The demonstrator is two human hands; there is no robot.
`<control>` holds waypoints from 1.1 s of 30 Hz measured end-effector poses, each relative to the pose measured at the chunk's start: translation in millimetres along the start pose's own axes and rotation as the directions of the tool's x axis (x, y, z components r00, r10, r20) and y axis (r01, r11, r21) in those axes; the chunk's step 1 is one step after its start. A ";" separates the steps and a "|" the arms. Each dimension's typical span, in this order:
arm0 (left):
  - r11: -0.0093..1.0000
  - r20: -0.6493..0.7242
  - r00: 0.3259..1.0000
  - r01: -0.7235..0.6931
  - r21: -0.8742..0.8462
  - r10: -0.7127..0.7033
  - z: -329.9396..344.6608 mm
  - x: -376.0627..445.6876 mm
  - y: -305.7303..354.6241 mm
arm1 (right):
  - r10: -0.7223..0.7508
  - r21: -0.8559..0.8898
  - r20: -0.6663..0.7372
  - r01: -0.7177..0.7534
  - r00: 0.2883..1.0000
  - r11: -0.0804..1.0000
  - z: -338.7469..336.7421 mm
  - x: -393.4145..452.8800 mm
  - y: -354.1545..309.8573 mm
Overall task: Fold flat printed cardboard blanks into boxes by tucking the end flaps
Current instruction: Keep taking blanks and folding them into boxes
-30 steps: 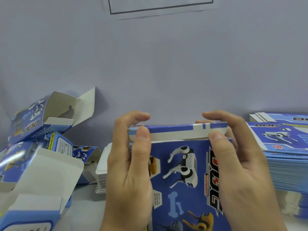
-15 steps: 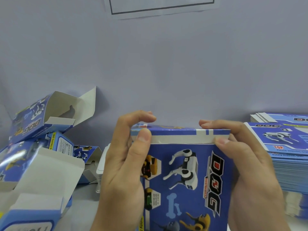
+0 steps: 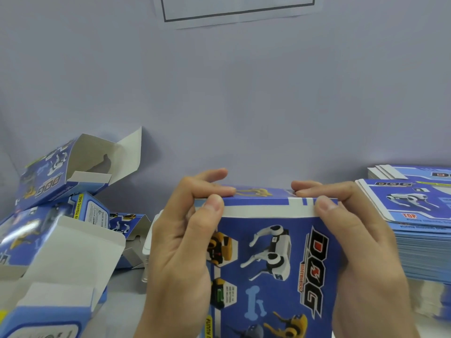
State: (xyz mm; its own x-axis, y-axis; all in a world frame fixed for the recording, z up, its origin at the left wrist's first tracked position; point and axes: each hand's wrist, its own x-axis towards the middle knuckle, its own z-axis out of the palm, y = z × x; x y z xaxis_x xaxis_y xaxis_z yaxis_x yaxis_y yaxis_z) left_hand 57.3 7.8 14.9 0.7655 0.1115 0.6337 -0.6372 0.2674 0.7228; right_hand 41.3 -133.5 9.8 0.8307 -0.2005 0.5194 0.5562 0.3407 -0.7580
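Box [image 3: 273, 264] upright, centre, between folded boxes [image 3: 56, 215] and blank stack [image 3: 419, 228]. Left hand [image 3: 180, 245] and right hand [image 3: 361, 252] curled on its top corners, thumbs pinching end flap [image 3: 266, 206] against front. Likely light, thin, creasable card; grip at corners, press along fold line.

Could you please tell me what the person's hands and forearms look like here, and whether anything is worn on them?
Both the left hand and the right hand are bare: no gloves, rings or wristbands show. Short, plain, unpainted nails are visible on the thumbs. No sleeve reaches either wrist; the forearms run out of view at the bottom edge.
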 end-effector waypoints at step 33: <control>0.964 0.064 0.996 -0.079 0.253 0.065 1.4 -1.3 0.2 | -0.126 -0.181 0.098 0.143 0.987 0.973 -10.5 4.0 -0.3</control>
State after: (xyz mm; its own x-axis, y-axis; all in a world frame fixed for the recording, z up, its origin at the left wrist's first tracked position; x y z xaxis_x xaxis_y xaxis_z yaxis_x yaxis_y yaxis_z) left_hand 56.0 6.4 14.5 0.7156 0.0670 0.6953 -0.6972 0.0073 0.7168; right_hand 44.7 -144.0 8.0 0.7472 -0.1508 0.6473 0.6643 0.1364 -0.7350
